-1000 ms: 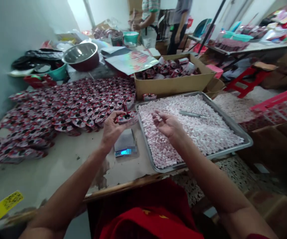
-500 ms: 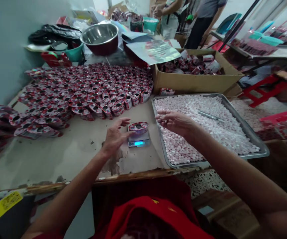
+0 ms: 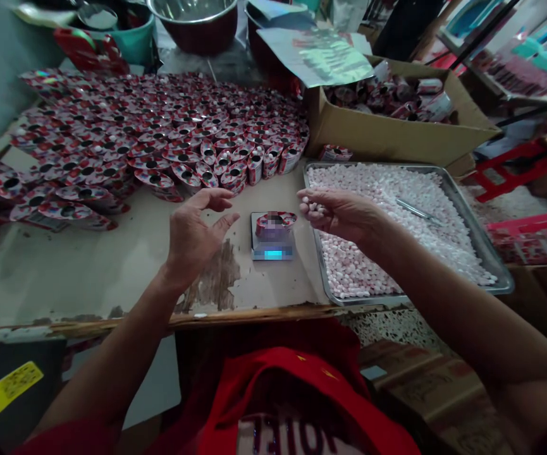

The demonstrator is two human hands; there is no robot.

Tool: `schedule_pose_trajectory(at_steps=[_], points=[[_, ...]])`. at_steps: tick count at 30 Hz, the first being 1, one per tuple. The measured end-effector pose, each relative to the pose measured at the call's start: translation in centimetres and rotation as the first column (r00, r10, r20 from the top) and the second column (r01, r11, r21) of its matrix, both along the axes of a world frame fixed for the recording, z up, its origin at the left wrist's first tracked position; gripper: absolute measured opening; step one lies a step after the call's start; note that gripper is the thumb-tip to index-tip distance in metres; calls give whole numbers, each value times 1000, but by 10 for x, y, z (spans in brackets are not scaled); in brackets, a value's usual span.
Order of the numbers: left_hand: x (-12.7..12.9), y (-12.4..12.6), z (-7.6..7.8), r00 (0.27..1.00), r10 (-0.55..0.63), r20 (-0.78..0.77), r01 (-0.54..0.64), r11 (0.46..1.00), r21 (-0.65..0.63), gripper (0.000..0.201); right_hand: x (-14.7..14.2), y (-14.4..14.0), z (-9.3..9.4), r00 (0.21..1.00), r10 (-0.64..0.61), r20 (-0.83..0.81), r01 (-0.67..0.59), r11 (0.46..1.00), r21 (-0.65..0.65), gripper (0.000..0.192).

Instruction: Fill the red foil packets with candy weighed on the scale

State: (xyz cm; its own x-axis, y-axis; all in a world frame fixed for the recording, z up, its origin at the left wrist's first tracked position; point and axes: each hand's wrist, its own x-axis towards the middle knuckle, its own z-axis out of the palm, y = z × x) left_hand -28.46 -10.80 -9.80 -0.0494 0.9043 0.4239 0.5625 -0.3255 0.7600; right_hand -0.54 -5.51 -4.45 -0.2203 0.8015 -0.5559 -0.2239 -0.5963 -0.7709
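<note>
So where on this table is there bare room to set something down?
Bare tabletop runs along the near edge, left of the scale and under the left hand. A narrower strip lies between scale and tray. Behind, packets crowd the surface up to the box; candies fill the tray.

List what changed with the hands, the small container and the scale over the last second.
The left hand carried the small red container down onto the scale, let go and drew back, open. The right hand stayed at the tray's near-left corner, still pinching a few candies. The tray and the rows of filled containers did not move.
</note>
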Motion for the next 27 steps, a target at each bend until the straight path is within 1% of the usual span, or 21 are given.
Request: schedule_pose_trajectory(at_steps=[2,4,7,11,15,19,21,24,27], points=[[-1,-1,3,1000,5,-12,-5,1000,12,28,1,0,5,999,-20,33,20,1000,1,21],[-1,-1,6,1000,8,-2,-8,999,32,28,3,0,8,998,-7,57,7,1000,11,25],[1,0,8,1000,-3,4,3,998,65,29,7,0,8,997,28,72,-31,998,50,25],[6,2,8,1000,11,-29,-9,996,91,36,8,1,5,997,53,50,-58,994,95,21],[9,5,4,995,31,-92,-26,998,56,46,13,3,12,998,41,48,-45,995,86,21],[13,6,-3,993,11,-121,-10,1000,8,51,24,5,19,993,8,118,-22,993,118,22],[17,7,-7,993,-18,-118,16,1000,-20,52,24,6,18,989,39,144,-60,987,150,16],[24,8,-11,992,-64,-107,58,996,-64,53,16,8,7,975,151,165,-183,962,201,9],[28,8,-13,992,-84,-97,76,994,-83,51,1,13,-10,931,285,228,-341,901,268,10]])
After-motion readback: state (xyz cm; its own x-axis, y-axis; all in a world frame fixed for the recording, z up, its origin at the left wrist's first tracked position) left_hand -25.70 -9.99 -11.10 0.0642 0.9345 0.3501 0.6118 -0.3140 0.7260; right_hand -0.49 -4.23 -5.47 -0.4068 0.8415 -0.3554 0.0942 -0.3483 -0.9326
